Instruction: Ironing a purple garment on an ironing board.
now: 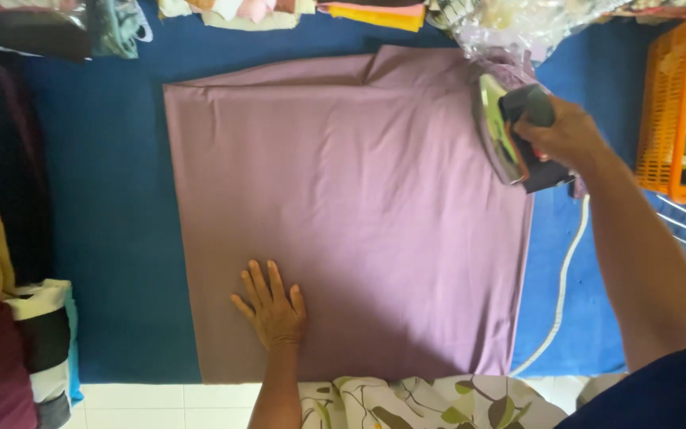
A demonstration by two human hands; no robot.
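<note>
Two hands are at work, and I take them from the near edge outward. Closest to me, a leaf-patterned cloth (430, 401) overlaps the near hem of the mauve fabric (343, 206). My left hand (273, 306) lies flat on that fabric near its near-left corner, fingers spread and pointing away. Around it the fabric lies smooth, with open room across the whole middle. Its left edge runs straight along the blue mat (109, 238), which shows as a wide bare strip there. Beyond the right edge a white cord (563, 286) trails over the mat. Farther off, my right hand (561, 135) is closed around the handle of the iron (510, 131), tipped on edge at the far-right corner. An orange basket (664, 103) stands just right of it. Folded cloths (375, 12) line the far edge.
</note>
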